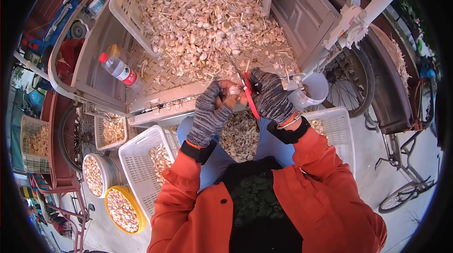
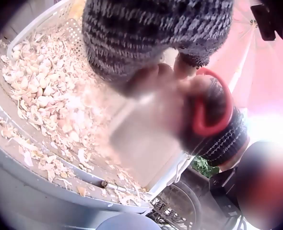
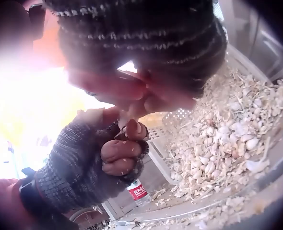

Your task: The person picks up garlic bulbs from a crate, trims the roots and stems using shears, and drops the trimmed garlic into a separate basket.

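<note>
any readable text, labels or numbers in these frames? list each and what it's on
Nothing can be read for certain.
Plastic bottle: red label with white characters, too small and blurred to read in the right wrist view.
Same bottle in the head view: label visible, print too small.
No other text, numbers or signs visible.

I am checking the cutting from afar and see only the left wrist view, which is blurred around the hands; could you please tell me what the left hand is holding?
Observer: The left hand pinches a garlic bulb in its curled fingers.
Operator: What is the red loop I see?
Observer: The handle of scissors, gripped by the right hand.
Operator: What lies below the hands?
Observer: A white basket of garlic over the lap.
</note>
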`<state>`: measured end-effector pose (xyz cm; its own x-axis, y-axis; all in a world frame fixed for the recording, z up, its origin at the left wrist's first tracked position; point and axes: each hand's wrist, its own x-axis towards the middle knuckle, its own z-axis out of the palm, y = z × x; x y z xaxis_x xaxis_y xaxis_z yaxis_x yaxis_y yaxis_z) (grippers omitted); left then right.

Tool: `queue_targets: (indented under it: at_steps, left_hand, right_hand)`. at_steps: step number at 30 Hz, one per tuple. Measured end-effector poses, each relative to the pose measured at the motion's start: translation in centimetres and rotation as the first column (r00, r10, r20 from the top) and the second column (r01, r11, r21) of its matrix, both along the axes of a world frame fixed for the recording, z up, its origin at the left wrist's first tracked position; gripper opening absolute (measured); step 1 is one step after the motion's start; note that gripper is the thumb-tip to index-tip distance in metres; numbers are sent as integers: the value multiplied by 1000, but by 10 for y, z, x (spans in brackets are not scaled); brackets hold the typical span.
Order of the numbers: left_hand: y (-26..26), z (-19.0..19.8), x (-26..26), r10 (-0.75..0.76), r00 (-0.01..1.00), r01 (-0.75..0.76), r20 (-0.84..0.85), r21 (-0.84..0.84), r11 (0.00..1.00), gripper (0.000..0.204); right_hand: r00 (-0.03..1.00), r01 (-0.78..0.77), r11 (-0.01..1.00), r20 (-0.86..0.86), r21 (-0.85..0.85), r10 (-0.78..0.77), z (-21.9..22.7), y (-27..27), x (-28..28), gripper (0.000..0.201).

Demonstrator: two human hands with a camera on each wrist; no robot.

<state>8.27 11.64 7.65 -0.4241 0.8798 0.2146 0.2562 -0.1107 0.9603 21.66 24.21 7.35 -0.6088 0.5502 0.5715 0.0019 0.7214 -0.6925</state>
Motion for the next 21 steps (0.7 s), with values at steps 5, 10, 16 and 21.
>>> queue_targets:
  at_steps: [5,10,16,21]
  left_hand:
    - [-16,9,12,-4,999,5,-42,27,1000,16]
    - [-23,6,20,247,954,-259,-170,-50,965,14]
    - [-22,-15,10,-49,739,-147,672,232,962,18]
    - [-10,-25,3,-447,282,-169,849,502,848,21]
  right_hand:
    - [994,-10,999,105,-37,14,13,-12,2,28]
    - [998,29,999,51,-35,-27,27,-39,-2,24]
    - [996,-89,996,21,-13,89,13,-72,-4,21]
    - [952,-298,678,-159,-672,262,2,-59,-24,19]
